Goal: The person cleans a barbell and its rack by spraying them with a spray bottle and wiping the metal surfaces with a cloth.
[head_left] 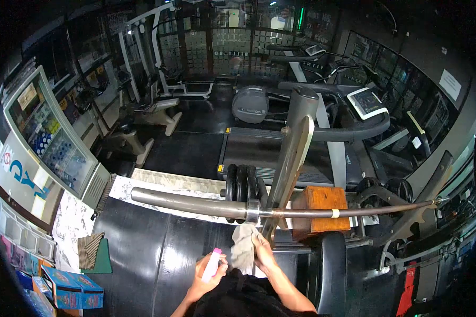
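Observation:
My left hand (205, 277) is closed around a small white bottle (212, 265) with a pink top, tilted slightly to the right. In my right hand (263, 255), a crumpled grey-beige cloth (242, 247) is gripped, its lower end hanging down. The top of the cloth is right under the collar of a barbell (190, 203). That bar lies across a metal rack upright (293, 153), its thick sleeve pointing left and its shaft running off to the right.
Black weight plates (241, 185) stand behind the bar. A wooden box (325, 208) is beside the upright, and a black padded bench (333, 274) is at my right. Treadmills (275, 153) fill the back. A drinks fridge (58, 137) and blue boxes (74, 289) line the left.

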The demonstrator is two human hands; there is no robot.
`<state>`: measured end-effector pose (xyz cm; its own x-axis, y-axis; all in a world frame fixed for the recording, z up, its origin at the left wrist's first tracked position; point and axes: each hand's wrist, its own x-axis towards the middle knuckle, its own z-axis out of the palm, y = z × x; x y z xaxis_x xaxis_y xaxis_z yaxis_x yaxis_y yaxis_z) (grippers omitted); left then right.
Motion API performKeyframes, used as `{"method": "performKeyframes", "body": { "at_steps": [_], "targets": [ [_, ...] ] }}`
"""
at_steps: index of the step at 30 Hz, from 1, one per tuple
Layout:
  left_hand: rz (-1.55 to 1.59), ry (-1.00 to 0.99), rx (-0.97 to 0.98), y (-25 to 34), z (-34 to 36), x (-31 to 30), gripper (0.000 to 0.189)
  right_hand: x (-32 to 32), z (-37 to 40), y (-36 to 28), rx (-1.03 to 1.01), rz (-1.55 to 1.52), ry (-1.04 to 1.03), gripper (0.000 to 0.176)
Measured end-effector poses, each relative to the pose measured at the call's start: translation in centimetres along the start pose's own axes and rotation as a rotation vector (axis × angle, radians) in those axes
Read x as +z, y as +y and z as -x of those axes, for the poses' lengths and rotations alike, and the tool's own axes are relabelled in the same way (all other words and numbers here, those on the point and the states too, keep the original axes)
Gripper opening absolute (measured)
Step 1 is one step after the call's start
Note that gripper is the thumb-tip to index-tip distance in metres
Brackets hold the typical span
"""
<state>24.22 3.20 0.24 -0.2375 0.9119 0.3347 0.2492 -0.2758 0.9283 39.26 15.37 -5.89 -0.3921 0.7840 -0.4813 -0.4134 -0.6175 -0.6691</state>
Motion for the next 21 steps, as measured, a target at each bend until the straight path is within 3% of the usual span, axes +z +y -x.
{"method": "performKeyframes", "body": {
  "at_steps": [2,4,6,8,9,12,13,15,21],
  "targets": [
    [-0.053,0.010,0.036,0.2,0.1,-0.1,0.015,-1.5,-3.3,1.5,0.055,-0.119,-0.045,0.033],
    [-0.082,0.018,0.025,0.4,0.5,-0.2,0.015,-1.3,-5.3,1.7,0.260,-0.560,-0.123,0.040],
    [-0.116,0.043,0.010,0.5,0.9,-0.5,0.014,-0.7,-7.0,1.5,0.208,-0.597,-0.156,0.040],
    [-0.122,0.055,-0.035,0.6,1.4,-0.8,0.014,0.5,-8.0,0.0,0.156,-0.610,-0.421,0.039],
    [-0.126,0.062,-0.039,0.5,1.6,-0.8,0.014,1.0,-9.0,0.1,0.159,-0.802,-0.303,0.040],
    [-0.089,0.091,-0.109,0.4,2.4,-0.9,0.014,3.3,-7.6,-2.6,0.202,-0.921,-0.329,0.040],
    [-0.102,0.077,-0.136,0.8,2.3,-1.0,0.014,2.9,-7.9,-2.4,0.208,-0.920,-0.330,0.040],
    [-0.118,0.067,-0.163,1.0,2.4,-1.2,0.014,2.4,-8.4,-2.0,0.142,-0.850,-0.540,0.038],
    [-0.120,0.083,-0.154,1.0,2.4,-1.0,0.013,0.6,-7.7,-2.1,0.132,-0.543,-0.421,0.033]
  ]
}}
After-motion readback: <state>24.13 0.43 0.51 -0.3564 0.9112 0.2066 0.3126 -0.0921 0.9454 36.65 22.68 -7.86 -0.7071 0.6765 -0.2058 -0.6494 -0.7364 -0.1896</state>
